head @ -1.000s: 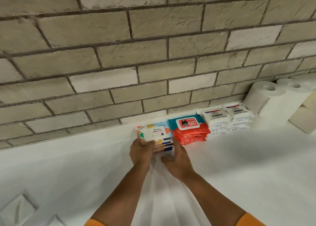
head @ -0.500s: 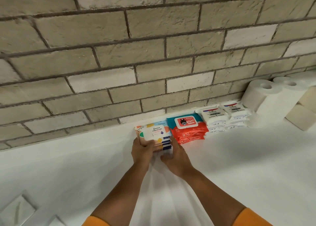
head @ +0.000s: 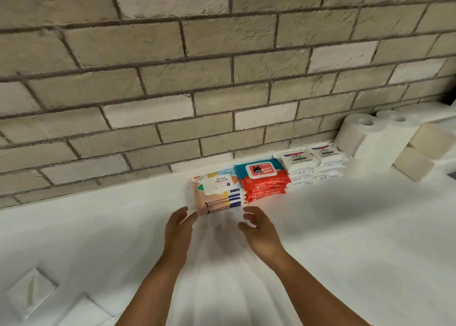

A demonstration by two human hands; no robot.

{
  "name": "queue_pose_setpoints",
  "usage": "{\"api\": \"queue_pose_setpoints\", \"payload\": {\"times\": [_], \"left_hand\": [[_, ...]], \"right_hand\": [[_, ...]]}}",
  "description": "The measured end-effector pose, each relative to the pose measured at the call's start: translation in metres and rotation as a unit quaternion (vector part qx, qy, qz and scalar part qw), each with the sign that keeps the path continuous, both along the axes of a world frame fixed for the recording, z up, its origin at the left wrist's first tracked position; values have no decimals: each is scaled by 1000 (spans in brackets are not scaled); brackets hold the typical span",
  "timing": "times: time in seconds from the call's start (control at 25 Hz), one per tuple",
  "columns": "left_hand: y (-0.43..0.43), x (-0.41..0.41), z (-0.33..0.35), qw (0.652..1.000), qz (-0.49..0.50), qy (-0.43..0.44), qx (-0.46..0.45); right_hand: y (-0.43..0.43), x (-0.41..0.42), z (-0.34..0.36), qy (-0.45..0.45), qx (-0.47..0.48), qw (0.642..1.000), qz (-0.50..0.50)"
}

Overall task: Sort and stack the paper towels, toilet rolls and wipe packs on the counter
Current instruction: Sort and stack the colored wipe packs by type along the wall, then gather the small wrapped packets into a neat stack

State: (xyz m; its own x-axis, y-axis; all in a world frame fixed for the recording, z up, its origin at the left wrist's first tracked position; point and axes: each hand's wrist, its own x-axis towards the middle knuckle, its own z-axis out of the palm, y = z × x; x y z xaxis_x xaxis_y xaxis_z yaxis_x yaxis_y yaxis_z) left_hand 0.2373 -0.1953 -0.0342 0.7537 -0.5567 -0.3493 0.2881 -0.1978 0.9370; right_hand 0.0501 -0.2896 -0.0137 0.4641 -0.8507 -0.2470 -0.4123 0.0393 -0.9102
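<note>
On the white counter [head: 345,227], the left hand [head: 178,229] and right hand [head: 259,229] hang loose, holding nothing, near the peach wipe packs [head: 217,195].

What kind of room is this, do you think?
Likely a household bathroom or utility counter, though that is a guess: a white counter runs along a brick-look wall, with stacked wipe packs and toilet rolls lined up along it.
</note>
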Motion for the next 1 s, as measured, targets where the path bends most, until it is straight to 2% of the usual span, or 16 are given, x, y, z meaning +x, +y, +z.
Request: {"api": "queue_pose_setpoints", "payload": {"times": [0.12, 0.28, 0.56, 0.76, 1.0], "left_hand": [[50, -25, 11, 999, 9, 32, -35], [107, -68, 13, 999, 24, 31, -6], [161, -99, 24, 997, 37, -24, 64], [195, -117, 27, 989, 15, -60, 133], [264, -90, 22, 984, 41, -87, 153]], "right_hand": [[27, -19, -2, -44, 49, 998, -9], [55, -41, -1, -25, 87, 994, 69], [84, -53, 1, -22, 130, 980, 147], [110, -38, -1, -13, 133, 972, 192], [159, -19, -1, 40, 108, 959, 259]]}}
